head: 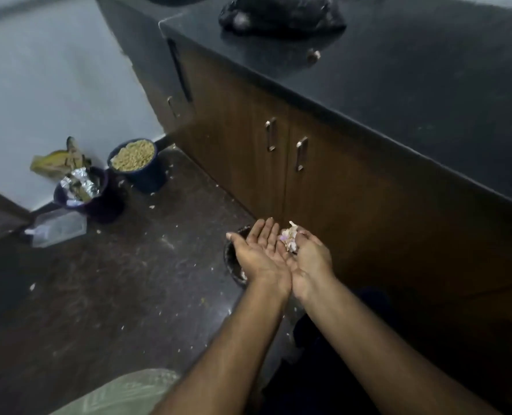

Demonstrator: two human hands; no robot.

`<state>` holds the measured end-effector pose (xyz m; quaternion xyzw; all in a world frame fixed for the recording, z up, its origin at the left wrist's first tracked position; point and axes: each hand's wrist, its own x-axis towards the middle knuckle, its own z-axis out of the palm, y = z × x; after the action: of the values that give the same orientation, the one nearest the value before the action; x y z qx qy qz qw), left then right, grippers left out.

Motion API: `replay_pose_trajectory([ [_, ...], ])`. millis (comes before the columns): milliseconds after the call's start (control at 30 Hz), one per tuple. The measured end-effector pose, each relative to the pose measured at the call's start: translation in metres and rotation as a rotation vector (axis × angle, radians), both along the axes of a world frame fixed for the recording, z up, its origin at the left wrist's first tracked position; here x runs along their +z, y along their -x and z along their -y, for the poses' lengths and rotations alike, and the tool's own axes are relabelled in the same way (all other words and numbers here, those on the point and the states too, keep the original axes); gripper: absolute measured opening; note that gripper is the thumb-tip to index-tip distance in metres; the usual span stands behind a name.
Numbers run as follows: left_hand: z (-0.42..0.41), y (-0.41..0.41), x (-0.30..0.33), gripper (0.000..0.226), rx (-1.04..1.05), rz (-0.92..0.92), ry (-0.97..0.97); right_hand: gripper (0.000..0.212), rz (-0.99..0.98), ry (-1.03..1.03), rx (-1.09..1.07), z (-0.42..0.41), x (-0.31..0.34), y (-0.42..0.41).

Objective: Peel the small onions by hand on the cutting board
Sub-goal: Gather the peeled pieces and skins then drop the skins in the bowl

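Both my hands are held palm up, side by side, low over the dark floor in front of the brown cabinets. My left hand (259, 253) is flat and holds nothing, its fingers spread. My right hand (307, 256) is cupped around a small clump of pale purple and white onion peels (289, 239) that rest on its fingers. Under my hands stands a dark round bin (233, 262), mostly hidden by my left hand. No cutting board or whole onion is in view.
A black countertop (398, 79) with a black plastic bag (281, 13) runs above the cabinet doors (248, 145). At the far left wall stand a blue bucket of grain (133, 160), a bin stuffed with wrappers (81, 190) and a clear container (58, 227). Peel scraps litter the floor.
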<state>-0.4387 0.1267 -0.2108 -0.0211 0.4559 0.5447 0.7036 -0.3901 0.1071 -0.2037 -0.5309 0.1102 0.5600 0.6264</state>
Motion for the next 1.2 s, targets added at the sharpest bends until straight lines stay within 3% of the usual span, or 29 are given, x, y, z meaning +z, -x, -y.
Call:
replay_pose_trajectory([
  [233,-0.041,0.014,-0.065,0.085,0.121,-0.001,0.221,0.022,-0.09,0.256,0.051,-0.056,-0.068,0.008],
  [367,-0.07,0.016,-0.084,0.087,0.187,-0.007,0.252,0.039,-0.126,0.311,0.125,-0.091,-0.101,0.01],
  [500,-0.082,0.015,-0.093,0.089,0.218,-0.019,0.302,0.035,-0.123,0.339,0.198,-0.104,-0.105,0.006],
  [667,-0.077,0.012,-0.108,0.093,0.183,-0.097,0.284,0.047,-0.149,0.244,0.188,-0.109,-0.107,-0.004],
  [967,-0.056,-0.009,-0.061,0.084,0.046,-0.298,0.048,0.042,0.049,0.068,0.205,-0.078,-0.049,-0.023],
  [1200,0.023,-0.054,0.022,0.068,-0.164,-0.353,-0.287,0.04,0.459,-0.158,0.244,0.021,0.04,-0.062],
])
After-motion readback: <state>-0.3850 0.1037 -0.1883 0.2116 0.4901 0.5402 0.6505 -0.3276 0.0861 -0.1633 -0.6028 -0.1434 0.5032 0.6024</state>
